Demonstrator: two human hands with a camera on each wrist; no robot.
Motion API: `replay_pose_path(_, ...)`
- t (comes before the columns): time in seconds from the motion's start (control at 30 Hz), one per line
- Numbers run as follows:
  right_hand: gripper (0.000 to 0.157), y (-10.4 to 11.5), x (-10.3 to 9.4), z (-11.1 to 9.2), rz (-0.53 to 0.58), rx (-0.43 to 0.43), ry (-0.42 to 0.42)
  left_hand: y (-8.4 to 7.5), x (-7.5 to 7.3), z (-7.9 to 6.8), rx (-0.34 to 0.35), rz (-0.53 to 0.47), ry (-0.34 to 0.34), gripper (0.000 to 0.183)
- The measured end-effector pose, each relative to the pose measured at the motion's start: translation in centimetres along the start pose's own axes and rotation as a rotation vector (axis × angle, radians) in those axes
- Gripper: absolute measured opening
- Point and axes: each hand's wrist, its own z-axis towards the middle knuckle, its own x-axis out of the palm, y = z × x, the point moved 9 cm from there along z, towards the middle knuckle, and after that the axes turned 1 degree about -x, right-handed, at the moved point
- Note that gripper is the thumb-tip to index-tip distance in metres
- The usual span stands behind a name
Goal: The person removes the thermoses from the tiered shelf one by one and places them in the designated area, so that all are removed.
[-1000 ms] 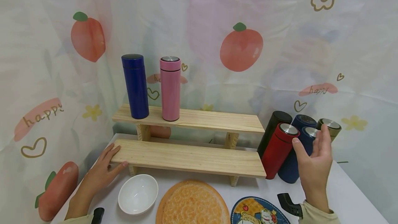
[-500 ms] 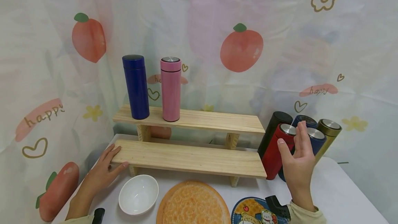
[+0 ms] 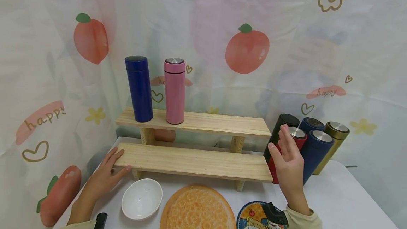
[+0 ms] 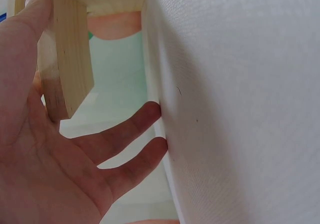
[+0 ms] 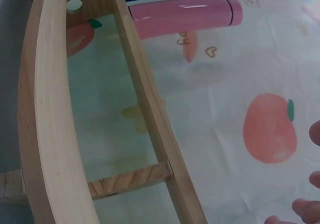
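A two-tier wooden stand [image 3: 194,158] stands on the white table. At its lower left end my left hand [image 3: 101,176] holds the board, with thumb along the front edge and a finger over the end; the left wrist view shows two other fingers [image 4: 135,166] reaching to the tabletop. A blue thermos [image 3: 139,89] and a pink thermos [image 3: 174,91] stand upright on the upper tier. My right hand [image 3: 290,169] is raised with straight fingers and holds nothing. It overlaps a red thermos [image 3: 298,133] at the stand's right end. In the right wrist view only fingertips show.
Behind the right hand stand a black thermos [image 3: 288,119], two dark blue ones, the nearer thermos [image 3: 318,151] partly covered, and a gold thermos [image 3: 335,135]. In front lie a white bowl [image 3: 141,199], a round waffle-patterned mat [image 3: 198,207] and a blue cartoon mat [image 3: 251,215].
My right hand has moved left, from the dark blue thermos across to the red one, uncovering the gold and blue thermoses. The left hand stays on the stand.
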Motion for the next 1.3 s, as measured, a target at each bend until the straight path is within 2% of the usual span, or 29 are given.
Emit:
replay_pose_path(0.1,0.066,-0.3,0.7,-0.1,0.046,0.037,0.036,0.0,0.0,0.0,-0.019,0.003,0.013,0.088)
replay_pose_path(0.27,0.065,-0.3,1.9,-0.4,0.082,0.035,0.098,0.0,0.1,0.0,-0.039,0.003,0.029,0.09)
replay_pose_path(0.5,0.065,-0.5,2.9,-0.7,0.085,0.04,0.158,0.0,0.1,0.0,-0.049,0.009,0.035,0.091)
replay_pose_path(0.8,0.064,-1.0,3.9,-1.1,0.062,0.1,0.205,0.2,0.0,0.0,-0.034,0.007,0.022,0.09)
replay_pose_path(1.07,0.064,-1.3,5.3,-1.7,0.091,0.12,0.263,0.0,-0.1,-0.2,-0.014,0.001,0.011,0.087)
replay_pose_path(1.3,0.064,-1.6,7.0,-2.4,0.107,0.123,0.314,0.2,0.1,-0.1,-0.035,0.012,0.022,0.09)
